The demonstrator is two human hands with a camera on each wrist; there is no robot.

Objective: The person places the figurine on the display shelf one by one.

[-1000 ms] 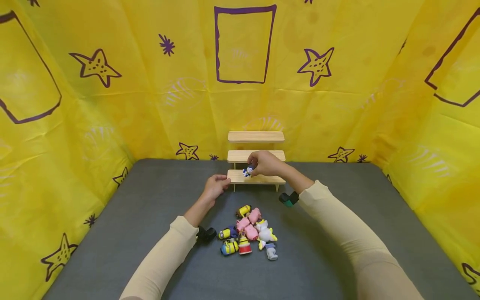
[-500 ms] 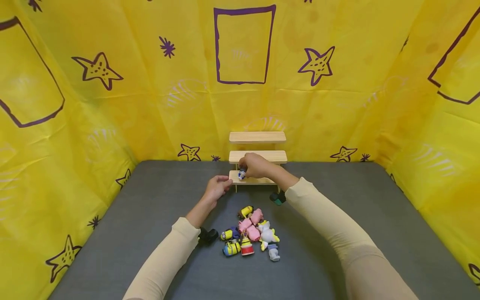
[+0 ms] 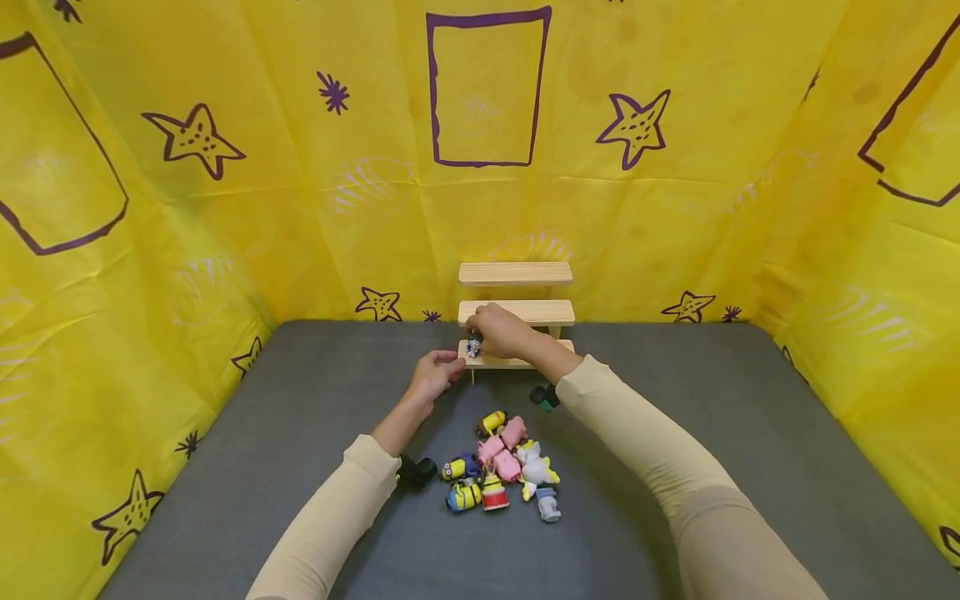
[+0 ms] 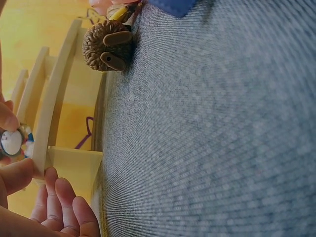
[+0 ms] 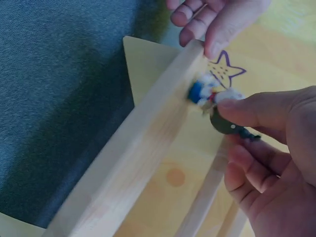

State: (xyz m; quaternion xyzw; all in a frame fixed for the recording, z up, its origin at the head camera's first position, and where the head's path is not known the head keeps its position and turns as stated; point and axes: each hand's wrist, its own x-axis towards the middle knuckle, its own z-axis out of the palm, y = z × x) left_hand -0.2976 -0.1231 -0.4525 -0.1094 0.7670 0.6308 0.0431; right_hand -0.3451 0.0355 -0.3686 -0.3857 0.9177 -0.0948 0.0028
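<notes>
A small blue-and-white figurine (image 3: 473,347) with a dark green part is pinched by my right hand (image 3: 504,332) at the left end of the lowest board of a three-step wooden display stand (image 3: 515,272). In the right wrist view, the figurine (image 5: 200,93) is close to or touching the board; which, I cannot tell. My left hand (image 3: 433,377) pinches that board's left end. The left wrist view shows its thumb on top and fingers (image 4: 65,195) underneath.
On the grey cloth-covered table (image 3: 337,500), in front of the stand, lies a cluster of toys: yellow minion figures (image 3: 463,497), pink pig figures (image 3: 507,467), a white-and-yellow figure (image 3: 536,468) and a grey one (image 3: 548,505). Yellow printed fabric (image 3: 300,233) encloses the back and sides.
My right hand has moved the figurine leftward along the lowest board, from near its middle to its left end. The left hand has kept its hold on the board.
</notes>
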